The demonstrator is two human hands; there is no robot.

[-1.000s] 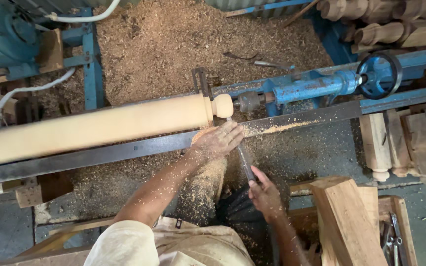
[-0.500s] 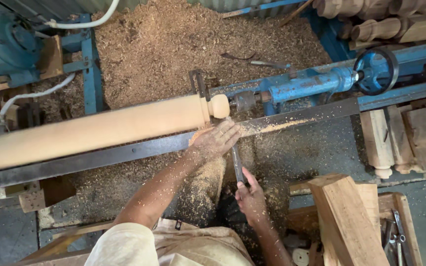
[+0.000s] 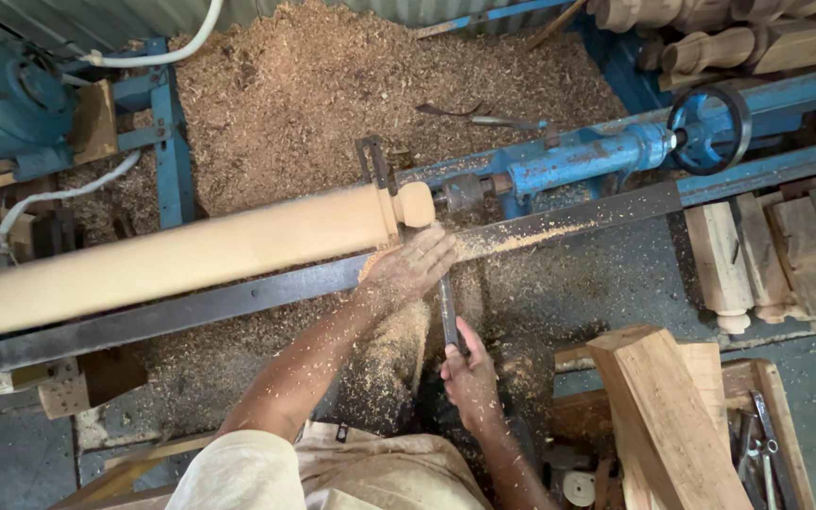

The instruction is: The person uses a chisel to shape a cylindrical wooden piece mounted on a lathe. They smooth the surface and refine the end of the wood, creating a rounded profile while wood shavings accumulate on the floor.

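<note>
A long pale wooden spindle (image 3: pixel 181 255) is mounted on a lathe, blurred as if spinning, with a small turned knob (image 3: pixel 415 203) at its right end. My left hand (image 3: pixel 413 264) rests on the dark steel tool rest (image 3: pixel 238 297) just below the knob, pressing down on the blade of a chisel (image 3: pixel 447 312). My right hand (image 3: pixel 469 373) grips the chisel's handle lower down, near my body. The chisel's tip is hidden under my left hand.
The blue tailstock (image 3: pixel 583 161) with a hand wheel (image 3: pixel 708 129) holds the spindle's right end. Sawdust (image 3: pixel 351 85) is heaped behind the lathe. A blue motor (image 3: pixel 2 94) sits far left. Turned legs (image 3: pixel 767 255) and a wooden block (image 3: pixel 672 416) lie at the right.
My right hand has slid a little left and lower with the chisel handle. My left hand stays on the tool rest by the knob.
</note>
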